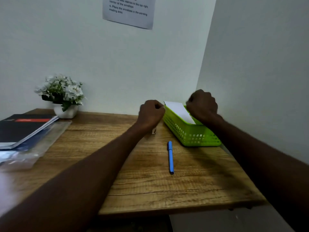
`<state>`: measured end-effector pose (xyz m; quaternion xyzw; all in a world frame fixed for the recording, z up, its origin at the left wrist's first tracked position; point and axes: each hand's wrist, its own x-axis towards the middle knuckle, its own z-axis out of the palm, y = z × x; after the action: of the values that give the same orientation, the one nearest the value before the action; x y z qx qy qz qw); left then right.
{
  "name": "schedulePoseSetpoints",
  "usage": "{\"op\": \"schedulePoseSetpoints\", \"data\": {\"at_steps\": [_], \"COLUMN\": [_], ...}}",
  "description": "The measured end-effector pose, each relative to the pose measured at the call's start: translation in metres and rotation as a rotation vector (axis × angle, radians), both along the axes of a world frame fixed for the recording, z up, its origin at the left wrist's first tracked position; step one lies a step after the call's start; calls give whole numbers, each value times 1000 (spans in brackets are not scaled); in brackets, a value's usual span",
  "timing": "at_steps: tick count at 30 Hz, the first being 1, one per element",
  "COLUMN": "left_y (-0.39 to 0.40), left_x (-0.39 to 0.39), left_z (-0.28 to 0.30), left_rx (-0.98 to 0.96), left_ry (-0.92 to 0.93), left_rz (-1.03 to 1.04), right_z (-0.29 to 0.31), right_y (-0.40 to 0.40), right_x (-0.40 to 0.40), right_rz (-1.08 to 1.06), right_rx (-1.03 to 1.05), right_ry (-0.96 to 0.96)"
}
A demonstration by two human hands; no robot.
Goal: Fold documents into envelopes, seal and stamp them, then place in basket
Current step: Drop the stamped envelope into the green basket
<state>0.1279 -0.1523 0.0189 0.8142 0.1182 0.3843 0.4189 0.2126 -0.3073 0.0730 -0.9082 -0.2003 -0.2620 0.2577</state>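
Hovering with curled fingers, the left hand (pixel 151 113) and right hand (pixel 203 105) are flanking a white envelope (pixel 178 111); whether either is pinching it cannot be told.

Standing tilted, the envelope is leaning in the green basket (pixel 192 133) at two o'clock on the wooden desk (pixel 150 181), a blue pen (pixel 170 157) lying just beside it; books (pixel 25 128) and a flowerpot (pixel 64 97) are sitting at ten o'clock.

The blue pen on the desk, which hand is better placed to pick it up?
Left, probably. The left hand is nearer the blue pen; the right hand is over the green basket.
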Motion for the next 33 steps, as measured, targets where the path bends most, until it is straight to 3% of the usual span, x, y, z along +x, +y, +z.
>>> {"op": "schedulePoseSetpoints", "data": {"at_steps": [4, 8, 11, 14, 20, 25, 30, 33], "left_y": [45, 92, 115, 122, 130, 130, 134, 135], "left_x": [-46, -111, -129, -117, -111, -112, -112, -112], "left_z": [-7, -25, -45, -55, -59, -59, -58, -57], "left_rx": [294, 599, 553, 577, 570, 559, 560, 579], "left_ry": [107, 258, 462, 607, 607, 595, 608, 611], "left_rz": [105, 199, 173, 107, 100, 97, 101, 98], "right_z": [-19, -54, -70, -78, -73, -80, -52, -48], "right_y": [28, 65, 87, 100, 129, 143, 102, 58], "right_x": [-58, -69, -58, -47, -49, -59, -81, -95], "right_rz": [364, 423, 346, 306, 372, 397, 305, 180], "right_rx": [58, -154, -334, -297, -161, -264, -136, -230], "right_ry": [-114, 32, 155, 198, 188, 201, 12, 9]}}
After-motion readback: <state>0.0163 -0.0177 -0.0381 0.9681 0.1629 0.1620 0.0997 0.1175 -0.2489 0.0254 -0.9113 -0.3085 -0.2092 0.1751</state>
